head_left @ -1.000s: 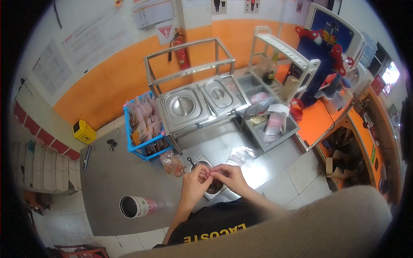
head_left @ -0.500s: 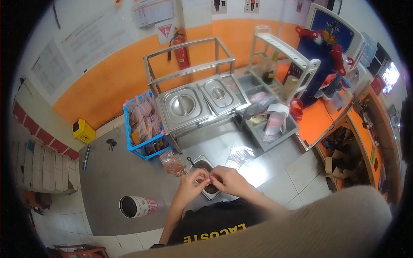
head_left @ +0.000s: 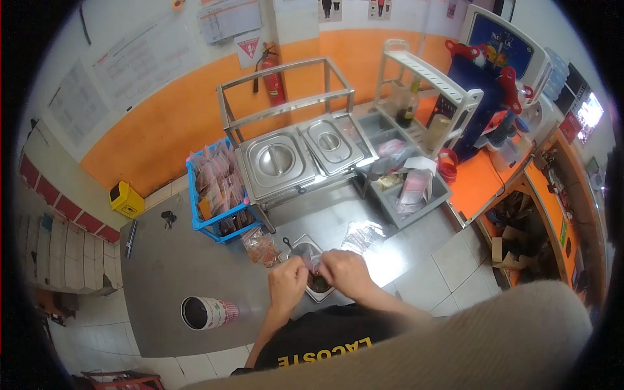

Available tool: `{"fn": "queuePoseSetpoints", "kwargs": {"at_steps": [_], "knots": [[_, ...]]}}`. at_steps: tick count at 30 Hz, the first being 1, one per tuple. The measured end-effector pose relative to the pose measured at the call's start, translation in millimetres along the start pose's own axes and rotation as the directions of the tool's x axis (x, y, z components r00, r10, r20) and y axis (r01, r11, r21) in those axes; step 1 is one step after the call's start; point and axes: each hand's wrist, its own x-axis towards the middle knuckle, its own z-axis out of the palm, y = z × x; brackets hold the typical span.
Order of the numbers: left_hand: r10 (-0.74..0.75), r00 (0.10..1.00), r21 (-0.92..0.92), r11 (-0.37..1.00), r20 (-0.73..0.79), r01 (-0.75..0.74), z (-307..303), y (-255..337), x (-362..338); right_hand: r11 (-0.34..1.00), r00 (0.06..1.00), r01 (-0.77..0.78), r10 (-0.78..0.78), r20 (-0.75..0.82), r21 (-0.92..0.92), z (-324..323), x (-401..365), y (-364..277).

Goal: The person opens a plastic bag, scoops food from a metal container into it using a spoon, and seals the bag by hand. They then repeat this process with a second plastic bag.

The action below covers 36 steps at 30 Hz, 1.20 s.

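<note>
My left hand (head_left: pixel 288 283) and my right hand (head_left: pixel 349 273) are both closed, pinching a small clear plastic bag (head_left: pixel 312 261) between them. Under the bag sits a small steel container (head_left: pixel 321 299) with dark contents, partly hidden by my hands. A dark-handled utensil (head_left: pixel 286 241) leans out of its far left corner. Several filled plastic bags (head_left: pixel 261 247) lie left of the container. On its right is a spread of flat clear bags (head_left: pixel 363 236).
A blue basket (head_left: pixel 218 230) packed with filled bags stands at the left. Behind are lidded steel pans (head_left: pixel 276 160) in a metal frame. A grey divided bin (head_left: pixel 416 217) is on the right; a patterned cup (head_left: pixel 209 313) stands near left.
My hands have moved slightly apart, and my left hand has turned knuckles up. The clear bag now shows stretched between them, where before the fingertips were together.
</note>
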Motion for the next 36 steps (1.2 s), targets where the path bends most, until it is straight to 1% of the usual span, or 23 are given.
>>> {"fn": "queuePoseSetpoints", "kwargs": {"at_steps": [2,3,4,5,7,8,9,10,11,13,14,15,17,20,21,23,24,27,28,29,30,33,36], "knots": [[-0.026,0.993,0.079,0.996,-0.114,0.035,1,7,0,0.998,0.997,-0.056,0.056,-0.047,0.013,-5,5,-3],[-0.029,0.997,0.063,0.997,-0.075,0.034,2,12,-2,0.996,0.994,-0.083,0.084,-0.069,0.020,-7,8,-4],[-0.031,0.999,0.048,0.998,-0.038,0.033,3,17,-5,1.000,0.985,-0.025,0.025,-0.169,0.003,-11,11,-2],[-0.033,0.999,0.033,0.999,-0.002,0.033,3,20,-7,0.996,0.980,-0.046,0.058,-0.188,0.071,-14,16,-3],[-0.046,0.999,-0.092,0.995,-0.028,0.044,6,17,-11,0.975,0.969,-0.083,0.128,-0.211,0.207,-19,20,-5],[-0.053,0.998,-0.153,0.987,-0.040,0.047,8,15,-12,0.979,0.979,-0.054,0.091,-0.180,0.198,-15,17,3],[-0.132,0.974,-0.275,0.958,-0.184,0.078,13,12,-10,0.941,0.982,-0.088,0.138,-0.132,0.325,-17,17,2],[-0.223,0.924,-0.395,0.914,-0.311,0.088,21,8,-5,0.886,0.981,-0.126,0.178,-0.078,0.446,-20,18,0],[-0.307,0.917,-0.552,0.825,-0.256,0.122,25,-1,-6,0.814,0.977,-0.166,0.212,-0.019,0.557,-22,18,-2],[-0.464,0.875,-0.810,0.562,-0.139,0.169,31,-17,-8,0.720,0.956,-0.240,0.292,0.030,0.651,-23,14,-6],[-0.507,0.861,-0.863,0.427,0.020,0.271,26,-26,-10,0.667,0.943,-0.274,0.327,0.059,0.692,-23,13,-6],[-0.526,0.831,-0.885,0.282,0.181,0.371,22,-29,-11,0.706,0.954,-0.242,0.300,0.028,0.666,-20,11,-2],[-0.525,0.839,-0.848,0.370,0.147,0.380,18,-30,-11,0.775,0.969,-0.175,0.244,-0.032,0.607,-12,7,9],[-0.501,0.863,-0.759,0.539,0.061,0.366,14,-27,-9,0.815,0.977,-0.174,0.212,-0.006,0.554,-13,4,8],[-0.486,0.874,-0.720,0.597,0.026,0.354,12,-26,-7,0.788,0.974,-0.198,0.225,0.026,0.583,-13,4,8],[-0.480,0.875,-0.624,0.667,0.058,0.407,3,-27,-4,0.728,0.965,-0.248,0.247,0.093,0.639,-12,3,7],[-0.480,0.874,-0.573,0.697,0.073,0.431,-1,-30,-3,0.752,0.963,-0.260,0.245,0.110,0.605,-11,2,8],[-0.380,0.920,-0.237,0.888,0.100,0.393,-12,-42,0,0.815,0.959,-0.282,0.231,0.163,0.506,-7,0,10],[-0.189,0.977,-0.187,0.961,0.097,0.205,-14,-44,2,0.834,0.958,-0.282,0.221,0.182,0.474,-6,0,10],[0.009,0.994,-0.135,0.991,0.104,0.006,-17,-45,5,0.852,0.957,-0.280,0.211,0.201,0.443,-4,0,10],[0.201,0.972,-0.087,0.978,0.124,-0.191,-20,-44,7,0.877,0.961,-0.250,0.172,0.216,0.411,-4,1,9],[0.215,0.916,-0.081,0.977,0.338,-0.199,-23,-22,7,0.918,0.965,-0.171,0.084,0.247,0.358,-2,1,4],[0.162,0.929,-0.001,0.985,0.333,-0.171,-18,-27,3,0.925,0.976,-0.116,0.039,0.213,0.361,9,1,5]]}}
